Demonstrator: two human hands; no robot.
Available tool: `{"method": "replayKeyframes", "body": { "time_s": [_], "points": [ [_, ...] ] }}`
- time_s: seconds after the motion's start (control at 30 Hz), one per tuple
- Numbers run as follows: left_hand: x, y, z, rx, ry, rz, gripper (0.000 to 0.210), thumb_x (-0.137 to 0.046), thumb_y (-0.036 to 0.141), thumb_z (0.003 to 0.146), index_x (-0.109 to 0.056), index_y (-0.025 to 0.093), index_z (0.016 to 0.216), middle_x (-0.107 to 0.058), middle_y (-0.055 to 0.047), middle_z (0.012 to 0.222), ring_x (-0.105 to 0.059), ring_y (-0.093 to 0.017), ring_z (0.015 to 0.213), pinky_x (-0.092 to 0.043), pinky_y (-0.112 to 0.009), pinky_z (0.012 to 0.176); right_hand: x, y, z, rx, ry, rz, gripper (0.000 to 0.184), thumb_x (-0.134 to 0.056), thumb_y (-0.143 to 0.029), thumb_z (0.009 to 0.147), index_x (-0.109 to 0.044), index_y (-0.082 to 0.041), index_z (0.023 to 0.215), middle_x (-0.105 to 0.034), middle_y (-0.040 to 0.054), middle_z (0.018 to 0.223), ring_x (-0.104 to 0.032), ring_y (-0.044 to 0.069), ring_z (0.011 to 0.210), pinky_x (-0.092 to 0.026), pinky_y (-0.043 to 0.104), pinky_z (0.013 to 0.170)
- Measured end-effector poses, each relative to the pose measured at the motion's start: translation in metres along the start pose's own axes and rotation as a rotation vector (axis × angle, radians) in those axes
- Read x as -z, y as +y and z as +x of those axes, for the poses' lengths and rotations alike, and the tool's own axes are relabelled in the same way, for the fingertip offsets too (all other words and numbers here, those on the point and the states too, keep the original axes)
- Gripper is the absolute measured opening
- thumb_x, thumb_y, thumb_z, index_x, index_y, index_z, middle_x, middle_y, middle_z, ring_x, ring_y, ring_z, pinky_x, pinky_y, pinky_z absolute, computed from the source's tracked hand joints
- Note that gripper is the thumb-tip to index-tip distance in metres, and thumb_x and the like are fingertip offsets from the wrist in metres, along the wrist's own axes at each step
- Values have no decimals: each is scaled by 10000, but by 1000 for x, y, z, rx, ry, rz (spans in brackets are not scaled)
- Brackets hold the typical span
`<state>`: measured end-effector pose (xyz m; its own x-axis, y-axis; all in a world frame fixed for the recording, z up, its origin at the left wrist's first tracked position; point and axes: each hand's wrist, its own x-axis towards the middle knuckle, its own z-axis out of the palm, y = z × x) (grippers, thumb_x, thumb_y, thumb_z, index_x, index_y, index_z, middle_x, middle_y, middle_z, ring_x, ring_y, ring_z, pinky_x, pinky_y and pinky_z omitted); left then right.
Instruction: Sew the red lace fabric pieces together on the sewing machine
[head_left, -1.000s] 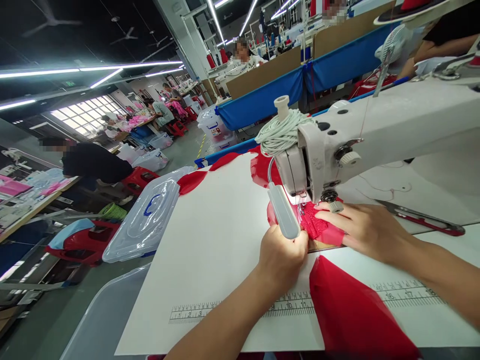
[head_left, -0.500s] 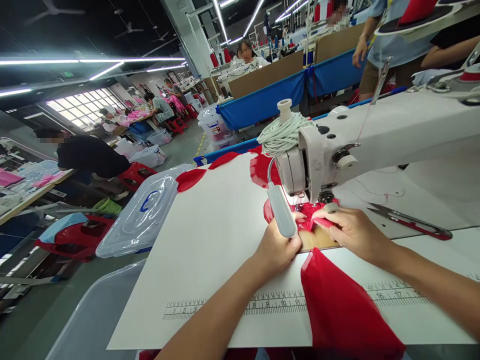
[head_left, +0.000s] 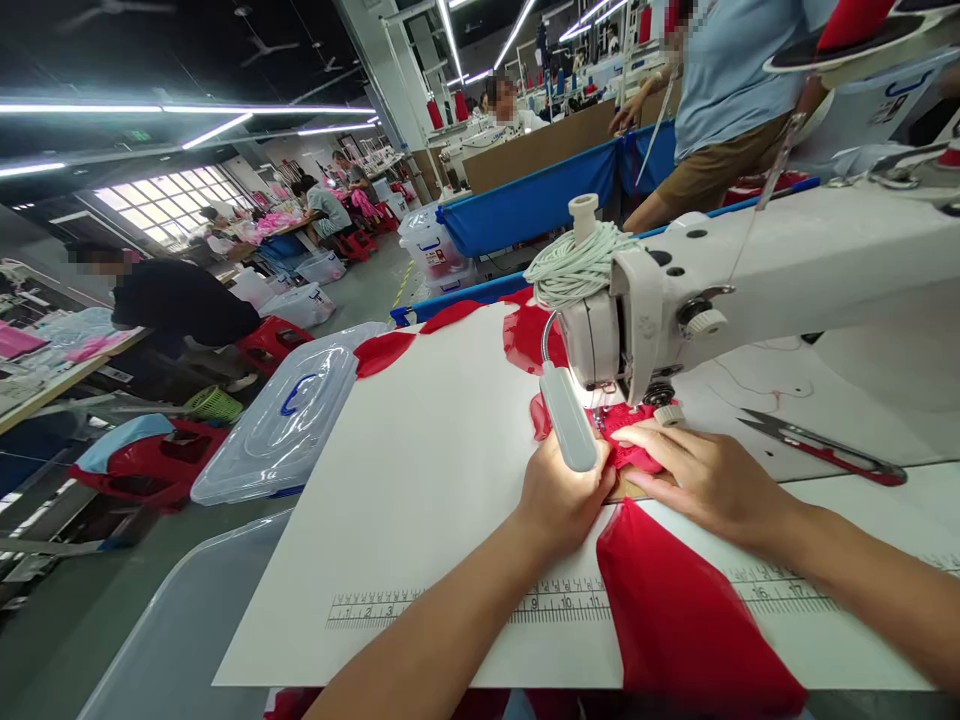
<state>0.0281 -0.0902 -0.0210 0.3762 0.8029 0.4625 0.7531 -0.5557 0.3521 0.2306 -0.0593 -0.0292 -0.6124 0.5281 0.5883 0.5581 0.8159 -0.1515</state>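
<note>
Bunched red lace-like fabric [head_left: 636, 455] lies under the needle area of a white sewing machine [head_left: 780, 265]. My left hand [head_left: 564, 492] pinches its near left edge, the fingertips partly hidden behind a grey clip-like lamp [head_left: 568, 418]. From the right, my right hand [head_left: 701, 472] grips the same fabric, fingers over it and thumb below. Both hands nearly meet just in front of the presser foot. A smooth red cloth panel [head_left: 675, 610] runs from near the hands over the table's front edge.
Thread snips [head_left: 829, 450] lie to the right on the machine bed. Red fabric pieces [head_left: 384, 355] rest along the white table's [head_left: 420, 480] back edge. Printed ruler marks line the front. Clear plastic boxes [head_left: 289, 420] stand at left. A person in light blue [head_left: 739, 80] stands behind the machine.
My right hand has shifted its hold, fingers now laid further over the bunched fabric. My left hand has turned slightly inward. The person behind has leaned left.
</note>
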Motion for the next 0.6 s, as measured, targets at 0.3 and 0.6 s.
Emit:
{"method": "replayKeyframes", "body": {
  "time_s": [0.3, 0.6],
  "points": [
    [5, -9, -3, -160, -67, 95, 213, -467, 86, 923, -649, 180, 981, -700, -71, 957, -665, -200, 863, -562, -317, 769, -1, 5, -4, 70, -29, 22, 295, -438, -51, 917, -670, -225, 975, -705, 68, 961, -646, 194, 813, -491, 289, 661],
    [16, 15, -13, -232, -139, 288, 389, -385, 304, 1029, -657, 48, 1136, -699, -197, 1115, -693, -258, 987, -601, -310, 683, -3, 5, -10, 42, -55, 50, 307, -409, -39, 904, -648, -217, 977, -680, 69, 918, -617, 202, 792, -472, 318, 692]
  ]
}}
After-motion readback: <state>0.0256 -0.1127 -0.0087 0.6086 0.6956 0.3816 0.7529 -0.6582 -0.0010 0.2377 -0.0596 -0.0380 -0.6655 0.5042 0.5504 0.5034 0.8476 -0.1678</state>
